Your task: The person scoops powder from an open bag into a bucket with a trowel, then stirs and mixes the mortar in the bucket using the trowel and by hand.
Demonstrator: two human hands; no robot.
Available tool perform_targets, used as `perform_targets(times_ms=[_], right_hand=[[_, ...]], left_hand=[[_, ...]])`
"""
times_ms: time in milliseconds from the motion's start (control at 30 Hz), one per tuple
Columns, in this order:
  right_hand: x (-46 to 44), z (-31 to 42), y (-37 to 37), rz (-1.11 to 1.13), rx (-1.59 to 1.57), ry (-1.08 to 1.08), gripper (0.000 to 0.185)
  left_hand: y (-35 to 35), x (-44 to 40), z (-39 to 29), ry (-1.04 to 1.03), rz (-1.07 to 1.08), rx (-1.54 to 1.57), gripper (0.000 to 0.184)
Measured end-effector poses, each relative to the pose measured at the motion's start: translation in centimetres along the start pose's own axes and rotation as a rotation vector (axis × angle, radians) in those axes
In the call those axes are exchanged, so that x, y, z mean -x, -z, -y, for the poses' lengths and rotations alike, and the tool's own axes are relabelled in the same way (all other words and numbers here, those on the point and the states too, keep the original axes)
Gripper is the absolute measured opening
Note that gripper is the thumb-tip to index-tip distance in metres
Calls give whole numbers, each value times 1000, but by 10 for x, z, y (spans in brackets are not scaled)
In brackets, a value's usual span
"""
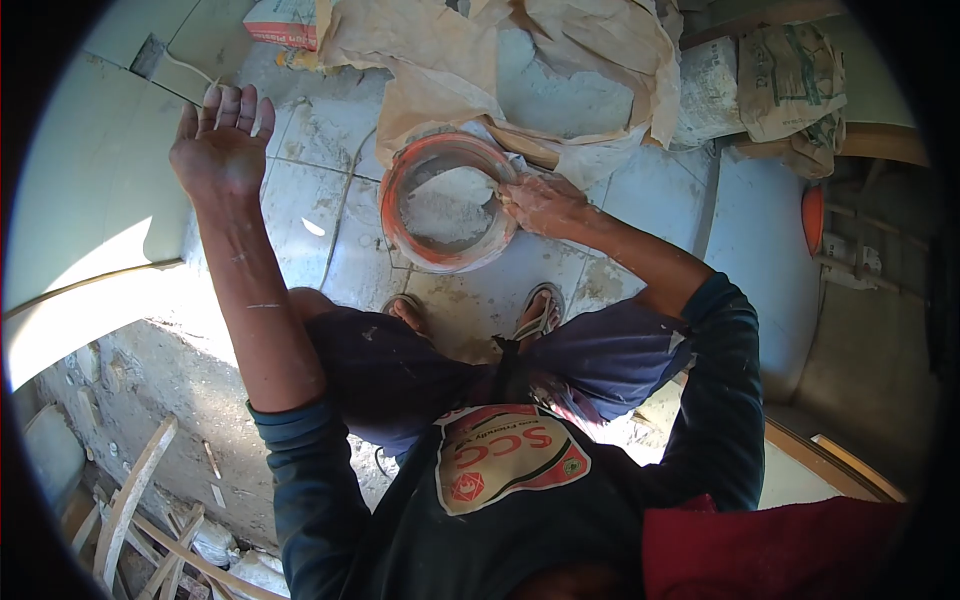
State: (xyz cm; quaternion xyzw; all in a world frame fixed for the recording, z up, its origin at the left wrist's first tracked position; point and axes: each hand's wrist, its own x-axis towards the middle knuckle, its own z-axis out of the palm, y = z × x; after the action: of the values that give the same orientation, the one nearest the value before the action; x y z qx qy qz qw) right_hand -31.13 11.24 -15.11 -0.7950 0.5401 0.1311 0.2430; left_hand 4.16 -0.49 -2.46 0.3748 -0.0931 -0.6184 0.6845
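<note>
Your dark printed shirt [400, 530] is nearest the camera, with red cloth [770, 550] beside it. Beyond your sandalled feet [540, 312], the orange round tub [391, 215] sits on the tiled floor [310, 180], just in front of the torn brown paper sack [430, 45] and its pale powder [560, 95]. Your right hand [545, 203] is at the tub's right rim, fingers curled; you may have the rim or a tool's handle in it, but I cannot tell which. Your left hand [225, 145] is raised well apart from the tub, palm bare, fingers extended and slightly spread. For good control of the pale material [440, 215] inside, I'd brace the tub's far left wall with that free hand, work low along the sides, and keep the loose paper edge clear of the rim.
</note>
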Motion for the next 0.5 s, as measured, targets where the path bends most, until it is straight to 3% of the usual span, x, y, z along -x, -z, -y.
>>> perform_targets(times_ms=[100, 167, 233, 267, 333, 367, 400, 433, 467, 500], right_hand=[[-11, 1, -18, 26, -90, -193, 40], [-6, 4, -20, -112, 207, 32, 40], [-5, -22, -60, -565, 328, 438, 40], [-8, -24, -62, -628, 378, 476, 38], [-14, -34, -74, -709, 498, 607, 29], [-19, -39, -86, -916, 573, 594, 21], [-14, -33, -72, -836, 660, 568, 13], [0, -24, -48, -761, 455, 483, 11], [-12, -31, -52, -644, 506, 458, 10], [-5, -22, -25, -405, 81, 259, 10]], left_hand=[[-1, -1, 1, 9, 8, 1, 30], [-1, 2, 1, 20, -7, -3, 30], [7, -3, -1, 49, 12, 15, 29], [10, -3, -4, 78, 64, 32, 30], [0, 6, -1, 37, -33, -12, 37], [11, -2, -3, 61, -14, 3, 36], [23, -11, -6, 115, 33, 30, 34], [31, -21, -7, 122, 20, 12, 33], [31, -24, -8, 137, -19, 18, 32], [30, -28, -6, 124, -72, 32, 33]])
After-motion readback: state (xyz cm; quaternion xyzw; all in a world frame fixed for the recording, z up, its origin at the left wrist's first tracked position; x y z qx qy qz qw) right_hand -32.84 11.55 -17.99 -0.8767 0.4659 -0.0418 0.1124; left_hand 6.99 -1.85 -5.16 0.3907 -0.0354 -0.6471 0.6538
